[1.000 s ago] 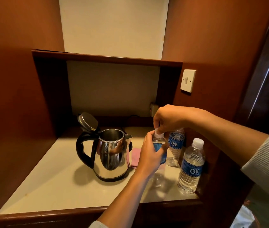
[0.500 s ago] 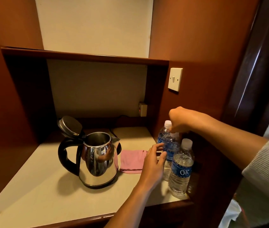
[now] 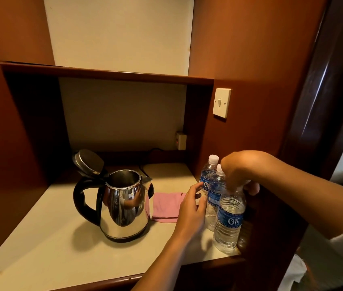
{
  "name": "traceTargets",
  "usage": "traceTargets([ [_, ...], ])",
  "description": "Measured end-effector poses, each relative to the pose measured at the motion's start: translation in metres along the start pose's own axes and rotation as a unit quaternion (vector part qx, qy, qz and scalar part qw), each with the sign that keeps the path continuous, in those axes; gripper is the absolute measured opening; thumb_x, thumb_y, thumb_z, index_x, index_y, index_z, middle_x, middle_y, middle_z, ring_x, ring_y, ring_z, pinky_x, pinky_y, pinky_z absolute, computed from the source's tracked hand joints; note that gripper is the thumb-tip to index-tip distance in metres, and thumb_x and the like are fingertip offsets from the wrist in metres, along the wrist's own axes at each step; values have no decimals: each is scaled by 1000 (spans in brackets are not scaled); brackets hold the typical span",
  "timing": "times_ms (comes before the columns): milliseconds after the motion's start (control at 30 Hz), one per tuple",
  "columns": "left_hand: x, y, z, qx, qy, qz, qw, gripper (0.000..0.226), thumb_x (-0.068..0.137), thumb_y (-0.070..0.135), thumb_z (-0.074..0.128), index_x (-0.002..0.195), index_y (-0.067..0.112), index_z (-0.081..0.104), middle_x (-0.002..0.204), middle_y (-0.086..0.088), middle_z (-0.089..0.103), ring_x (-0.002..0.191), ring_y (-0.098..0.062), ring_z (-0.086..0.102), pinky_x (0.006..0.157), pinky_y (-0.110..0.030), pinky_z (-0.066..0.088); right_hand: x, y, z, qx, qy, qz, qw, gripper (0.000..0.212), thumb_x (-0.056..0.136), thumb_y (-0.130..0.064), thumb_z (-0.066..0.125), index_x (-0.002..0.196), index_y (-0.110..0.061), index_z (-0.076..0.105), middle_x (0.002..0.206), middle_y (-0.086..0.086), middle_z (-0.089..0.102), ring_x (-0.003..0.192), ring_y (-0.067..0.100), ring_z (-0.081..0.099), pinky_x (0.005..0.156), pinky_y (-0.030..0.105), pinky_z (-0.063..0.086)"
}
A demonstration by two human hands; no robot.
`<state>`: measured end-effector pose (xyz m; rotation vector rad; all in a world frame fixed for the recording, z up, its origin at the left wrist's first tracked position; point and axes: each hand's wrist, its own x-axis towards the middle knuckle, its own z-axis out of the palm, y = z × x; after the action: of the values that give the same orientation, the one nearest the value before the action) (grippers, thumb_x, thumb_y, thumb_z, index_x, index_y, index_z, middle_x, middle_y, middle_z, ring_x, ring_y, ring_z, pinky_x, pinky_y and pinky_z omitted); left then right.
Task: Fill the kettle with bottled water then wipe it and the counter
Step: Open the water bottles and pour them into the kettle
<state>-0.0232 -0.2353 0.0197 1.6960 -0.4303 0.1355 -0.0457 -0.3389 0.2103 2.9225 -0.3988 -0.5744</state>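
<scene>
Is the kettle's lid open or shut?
Open. The lid is tipped back over the handle, and the kettle shows its bare inside.

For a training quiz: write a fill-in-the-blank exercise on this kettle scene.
1. The kettle stands with its lid ____.
2. The folded cloth is ____ in colour.
3. ____ bottles stand by the right wall; the nearest bottle is under the right hand.
4. Each label reads ____.

Missing words: open; pink; three; OK

One head-worn view looks forward and down, close over the counter (image 3: 50, 255) alcove.
</scene>
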Motion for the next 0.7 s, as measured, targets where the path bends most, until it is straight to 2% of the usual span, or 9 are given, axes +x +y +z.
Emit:
traceTargets([
  [133, -9, 3, -14, -17, 17, -4, 1000, 30, 105, 24, 45, 130, 41, 46, 130, 22, 53, 122, 6, 48, 97, -12, 42, 2, 1, -4, 47, 16, -55, 997, 38, 86, -16, 76, 114, 6, 62, 81, 15, 73, 64, 24, 73, 59, 30, 61],
  [200, -14, 2, -21, -39, 31, -9, 999, 28, 105, 29, 44, 132, 39, 48, 134, 19, 52, 126, 4, 48, 104, -20, 44, -2, -4, -8, 72, 36, -85, 993, 24, 85, -17, 76, 95, 3, 68, 66, 11, 72, 55, 22, 69, 51, 27, 57],
  [267, -21, 3, -28, -61, 40, -9, 997, 28, 104, 37, 44, 132, 39, 49, 135, 21, 52, 127, 1, 49, 104, -22, 45, -4, -12, -8, 77, 60, -104, 990, 23, 85, -24, 76, 76, -5, 67, 55, 4, 68, 50, 18, 66, 49, 25, 54],
  [367, -31, 10, -38, -70, 36, -2, 997, 33, 97, 54, 47, 129, 49, 45, 131, 30, 49, 125, 5, 49, 90, -8, 45, -2, -30, -4, 85, 117, -121, 982, 31, 83, -37, 78, 71, -14, 61, 70, 1, 66, 58, 13, 64, 46, 23, 49],
  [400, -33, 11, -40, -72, 35, 1, 997, 39, 93, 60, 51, 130, 49, 43, 131, 31, 48, 125, 5, 49, 91, -11, 47, -1, -35, -2, 100, 130, -128, 978, 31, 83, -39, 77, 71, -15, 61, 72, 1, 66, 59, 12, 64, 45, 21, 46],
  [500, -34, 9, -50, -58, 60, 3, 997, 65, 78, 67, 65, 135, 45, 43, 135, 27, 48, 128, -1, 49, 103, -33, 49, -1, -55, 0, 144, 148, -164, 965, 31, 85, -39, 76, 72, -13, 64, 67, 1, 67, 54, 11, 63, 43, 20, 43],
  [633, -30, 10, -64, -34, 100, 11, 994, 71, 69, 52, 85, 126, 48, 43, 129, 20, 53, 117, 1, 56, 91, -18, 53, 2, -77, 4, 153, 179, -199, 951, 40, 83, -46, 75, 65, -12, 63, 64, 3, 66, 53, 13, 60, 47, 22, 41],
  [700, -26, 10, -68, -28, 118, 5, 993, 79, 60, 57, 89, 125, 50, 43, 125, 18, 58, 116, -4, 59, 92, -27, 56, 4, -86, 7, 155, 198, -211, 945, 45, 82, -48, 76, 61, -12, 59, 61, 3, 60, 51, 13, 54, 45, 22, 37],
])
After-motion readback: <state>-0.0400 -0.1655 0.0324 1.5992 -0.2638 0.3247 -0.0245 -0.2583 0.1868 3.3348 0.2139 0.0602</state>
